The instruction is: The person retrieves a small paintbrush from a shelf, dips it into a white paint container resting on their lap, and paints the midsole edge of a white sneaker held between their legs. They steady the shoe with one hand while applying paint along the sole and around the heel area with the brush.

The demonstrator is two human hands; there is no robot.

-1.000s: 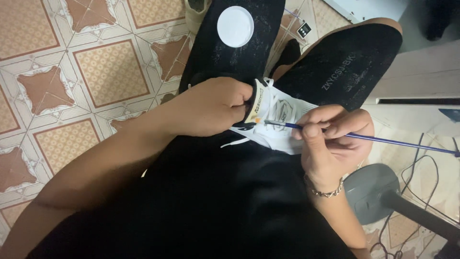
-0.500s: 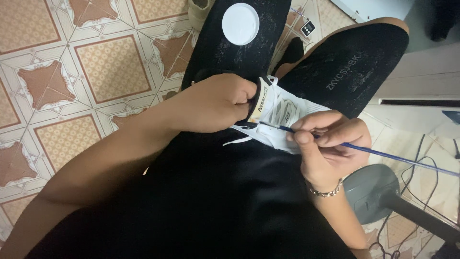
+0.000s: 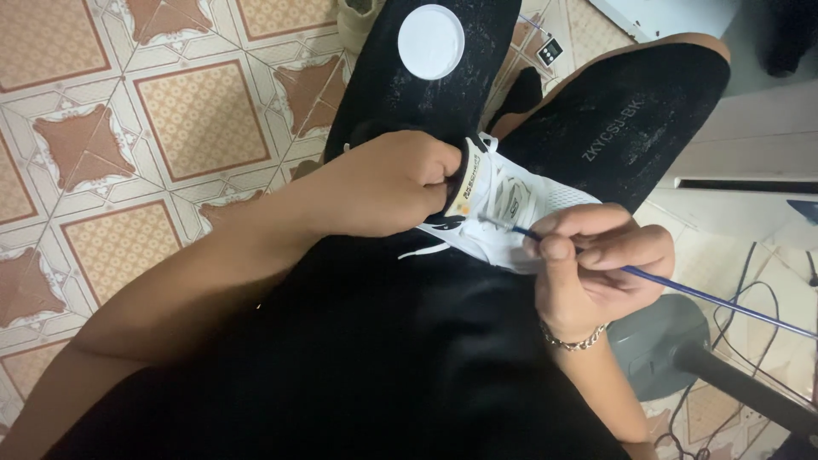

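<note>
The white mesh sneaker with a black and tan heel collar (image 3: pixel 511 204) rests on the person's lap, just right of frame centre, propped against the black-clad thigh (image 3: pixel 630 128). The left hand (image 3: pixel 383 183) clenches around the heel collar from the 9 o'clock side, fingers curled into the shoe's opening, likely to keep the shoe from rolling while fine work goes on along its side. The right hand (image 3: pixel 596 264) comes in from 4 o'clock and pinches a thin blue-handled paintbrush (image 3: pixel 682 290) between thumb and fingertips, pencil-style, low on the shaft, a grip that seems chosen for control of the tip.

The brush tip touches the shoe's side panel beside a grey emblem. The brush's long axis runs from 10 o'clock at the tip to 4 o'clock at the free end. The sneaker's long axis lies roughly from 10 o'clock, at the heel, to 4 o'clock, its toe hidden behind the right hand. A round white lid (image 3: pixel 430 41) sits on the other leg at 12 o'clock, near enough to reach.
</note>
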